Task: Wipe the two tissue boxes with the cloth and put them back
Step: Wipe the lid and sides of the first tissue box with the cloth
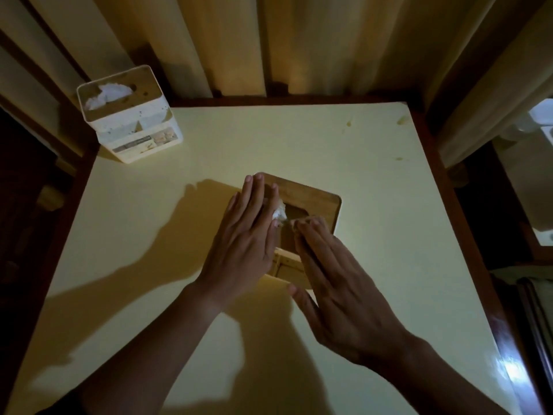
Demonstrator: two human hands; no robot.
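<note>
Two tissue boxes stand on one pale yellow square table with a dark wooden rim [389,205]: one tall white plastic tissue box with small front compartments [131,127] at the far left corner, and one low box with a light wooden lid and an oblong opening [314,202] near the middle. One tuft of white tissue [106,94] shows in the top of the white box, and one crumpled white piece [279,211], tissue or cloth, I cannot tell which, lies at the wooden lid's opening. Two bare hands are in view, one left hand [244,241] and one right hand [335,283]. Two small brownish stains [402,119] mark the table's far side, perhaps a third fainter one.
</note>
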